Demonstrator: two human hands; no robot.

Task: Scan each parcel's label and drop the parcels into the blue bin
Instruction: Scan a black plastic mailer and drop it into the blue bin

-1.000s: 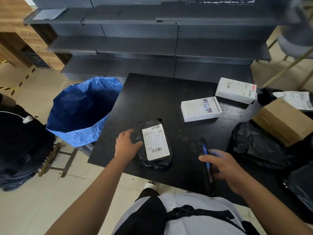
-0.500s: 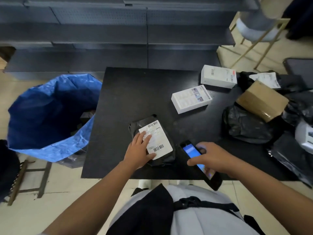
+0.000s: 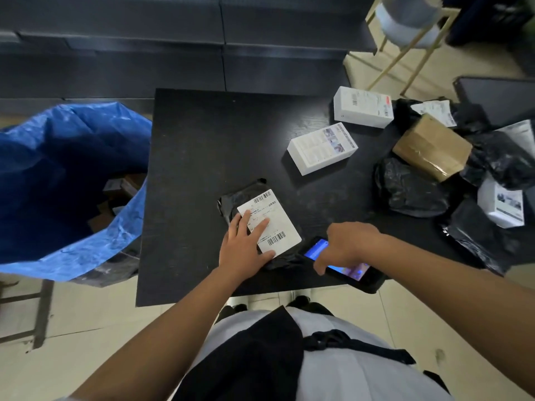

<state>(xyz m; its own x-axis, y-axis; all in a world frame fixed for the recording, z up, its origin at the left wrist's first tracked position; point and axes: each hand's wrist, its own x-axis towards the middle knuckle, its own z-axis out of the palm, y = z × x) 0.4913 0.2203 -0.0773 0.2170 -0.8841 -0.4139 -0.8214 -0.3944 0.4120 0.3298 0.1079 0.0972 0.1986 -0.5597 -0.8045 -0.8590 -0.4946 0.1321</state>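
Observation:
A black plastic parcel (image 3: 240, 195) with a white barcode label (image 3: 275, 221) lies near the front edge of the black table (image 3: 202, 146). My left hand (image 3: 243, 244) rests flat on the label's left half, fingers straight. My right hand (image 3: 347, 244) grips a black handheld scanner (image 3: 347, 267) with a lit blue screen, just right of the parcel and pointing at it. The blue bin (image 3: 58, 183) stands open to the left of the table, with boxes at its bottom.
At the table's right lie two white boxes (image 3: 321, 149) (image 3: 363, 107), a brown taped box (image 3: 431, 146), several black bags (image 3: 411, 189) and another white box (image 3: 503, 204). Dark shelving runs behind the table. A stool (image 3: 405, 27) stands at the back right.
My left hand moved from the parcel's left edge onto the label. My right hand turned the scanner screen-up and brought it closer to the parcel. My view has tilted down.

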